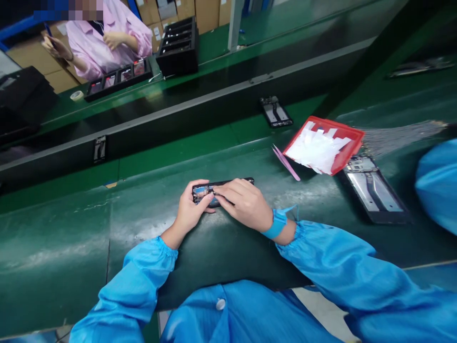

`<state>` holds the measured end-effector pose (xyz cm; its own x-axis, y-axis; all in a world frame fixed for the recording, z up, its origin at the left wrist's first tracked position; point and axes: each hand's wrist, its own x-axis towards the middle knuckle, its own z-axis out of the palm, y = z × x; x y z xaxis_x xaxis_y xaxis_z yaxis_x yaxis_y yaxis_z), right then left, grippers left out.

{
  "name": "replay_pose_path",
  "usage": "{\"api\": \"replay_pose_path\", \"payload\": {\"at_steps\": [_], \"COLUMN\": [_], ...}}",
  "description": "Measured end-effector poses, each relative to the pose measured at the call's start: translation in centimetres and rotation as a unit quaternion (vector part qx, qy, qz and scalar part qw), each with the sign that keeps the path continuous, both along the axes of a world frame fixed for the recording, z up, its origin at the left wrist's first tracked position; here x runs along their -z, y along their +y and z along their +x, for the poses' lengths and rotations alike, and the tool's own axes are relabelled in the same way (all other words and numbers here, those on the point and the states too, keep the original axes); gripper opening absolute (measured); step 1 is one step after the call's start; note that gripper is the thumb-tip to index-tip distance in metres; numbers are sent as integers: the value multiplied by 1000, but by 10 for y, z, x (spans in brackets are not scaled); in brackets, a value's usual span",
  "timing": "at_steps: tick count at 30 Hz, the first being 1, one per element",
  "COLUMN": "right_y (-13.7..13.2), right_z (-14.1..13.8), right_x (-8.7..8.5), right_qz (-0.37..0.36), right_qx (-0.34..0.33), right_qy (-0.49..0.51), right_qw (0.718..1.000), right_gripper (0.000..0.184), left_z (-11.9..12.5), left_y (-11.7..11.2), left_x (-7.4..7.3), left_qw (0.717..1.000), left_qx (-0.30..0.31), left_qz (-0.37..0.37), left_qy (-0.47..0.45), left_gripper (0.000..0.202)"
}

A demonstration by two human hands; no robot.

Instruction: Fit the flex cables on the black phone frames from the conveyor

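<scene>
A black phone frame (246, 181) lies on the green bench in front of me, its inner side up. My left hand (189, 209) is closed around its left end, thumb on top. My right hand (246, 205) lies over its middle with fingers pressed down on the inner parts near the left end; a blue strap sits on that wrist. Pink tweezers (285, 162) rest on the mat just right of the phone, untouched.
A red tray (357, 138) of white film strips lies to the right, beside another open phone frame (374, 188). More frames (274, 112) sit on the dark conveyor (200, 114). Across it, a person in pink (103, 43) sits behind black trays (178, 45). A blue sleeve (439, 181) is at the right edge.
</scene>
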<state>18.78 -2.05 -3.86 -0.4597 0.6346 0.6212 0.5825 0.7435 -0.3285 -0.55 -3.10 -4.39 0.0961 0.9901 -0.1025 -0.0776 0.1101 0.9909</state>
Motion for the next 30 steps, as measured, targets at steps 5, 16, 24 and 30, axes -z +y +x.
{"api": "replay_pose_path", "payload": {"at_steps": [5,16,24,30], "right_y": [0,-1,-1,20], "right_z": [0,-1,-6,7], "right_x": [0,0,1,2], "right_qz": [9,-35,-47,-74], "right_qx": [0,-8,-10,53], "right_qy": [-1,-15,-8,120], "right_qw": [1000,999,999,989], "right_gripper": [17,22,24,24], "left_z": [2,-1,0,-18], "left_y": [0,3,3,20], "left_x": [-1,-2,-6,-7], "left_qw": [1000,999,997,988], "left_qx": [-8,-27,-51,-129], "left_qz": [-7,-26,13,40], "left_qy": [-7,-1,51,75], "left_gripper": [50,47,47,49]}}
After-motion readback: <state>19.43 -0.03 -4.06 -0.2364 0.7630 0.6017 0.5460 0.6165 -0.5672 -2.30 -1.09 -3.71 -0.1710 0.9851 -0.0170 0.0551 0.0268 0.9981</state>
